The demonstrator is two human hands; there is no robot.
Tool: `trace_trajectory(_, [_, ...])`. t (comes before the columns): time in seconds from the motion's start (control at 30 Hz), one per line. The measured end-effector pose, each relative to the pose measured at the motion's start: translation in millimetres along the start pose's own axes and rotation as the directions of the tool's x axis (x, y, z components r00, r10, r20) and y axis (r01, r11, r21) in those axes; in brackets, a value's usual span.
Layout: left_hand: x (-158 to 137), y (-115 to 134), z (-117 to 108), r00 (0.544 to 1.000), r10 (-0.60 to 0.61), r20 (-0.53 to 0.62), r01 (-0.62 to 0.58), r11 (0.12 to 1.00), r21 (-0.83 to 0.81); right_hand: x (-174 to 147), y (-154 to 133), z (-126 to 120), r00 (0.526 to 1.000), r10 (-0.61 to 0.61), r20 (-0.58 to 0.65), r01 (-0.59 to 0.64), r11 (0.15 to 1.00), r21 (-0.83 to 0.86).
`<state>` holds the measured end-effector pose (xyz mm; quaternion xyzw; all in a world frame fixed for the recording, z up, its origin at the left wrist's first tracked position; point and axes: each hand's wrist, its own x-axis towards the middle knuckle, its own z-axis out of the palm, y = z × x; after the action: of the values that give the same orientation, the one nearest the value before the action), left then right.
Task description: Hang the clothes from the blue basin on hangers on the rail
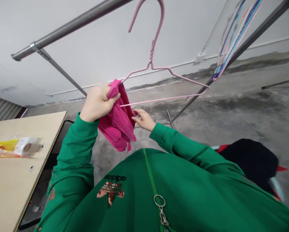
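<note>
A bright pink garment (119, 122) hangs bunched and folded over the left end of a pink wire hanger (156, 98). My left hand (98, 101) is closed around the garment's upper part, with the hanger's end inside the cloth. At the garment's right edge, my right hand (144, 119) has its curled thumb and fingers on the fabric, below the hanger's bottom bar. The hanger's hook points up, and its right end is bare.
A metal clothes rail (69, 30) crosses above. More hangers (231, 45) hang in a bundle at upper right. On the left stands a wooden table (9, 180) with a yellow-and-white package (25, 145). Dark cloth (249, 161) lies at lower right.
</note>
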<state>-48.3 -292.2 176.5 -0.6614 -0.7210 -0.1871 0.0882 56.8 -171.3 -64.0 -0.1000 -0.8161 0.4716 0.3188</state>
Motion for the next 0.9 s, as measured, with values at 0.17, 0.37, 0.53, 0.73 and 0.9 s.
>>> trace_trajectory(0.17, [-20.8,10.2,-18.5,0.999,-0.012,0.030,0.010,0.998,0.063,18.8,17.2,23.1,0.961,0.256,0.105,-0.273,0.939,0.210])
trace_trajectory(0.37, [-61.0,-24.9,-37.2,0.980,-0.125,0.154,0.104,0.985,0.138,60.7,37.3,-61.0,0.962,0.272,-0.013,-0.264,0.943,0.200])
trace_trajectory(0.53, [-77.0,-40.1,-38.2,0.958,-0.190,0.214,0.134,0.959,0.251,89.6,12.2,-144.5,0.991,-0.043,0.126,0.074,0.965,-0.251])
trace_trajectory(0.73, [-65.4,-23.6,-31.1,0.905,-0.360,0.226,0.109,0.712,0.694,98.3,-19.7,-186.3,0.976,-0.094,0.198,0.188,0.823,-0.537])
trace_trajectory(0.9, [-52.7,-14.5,-14.9,0.928,-0.354,0.117,0.130,0.601,0.788,75.1,-38.9,-190.1,0.993,-0.057,0.105,0.109,0.801,-0.589])
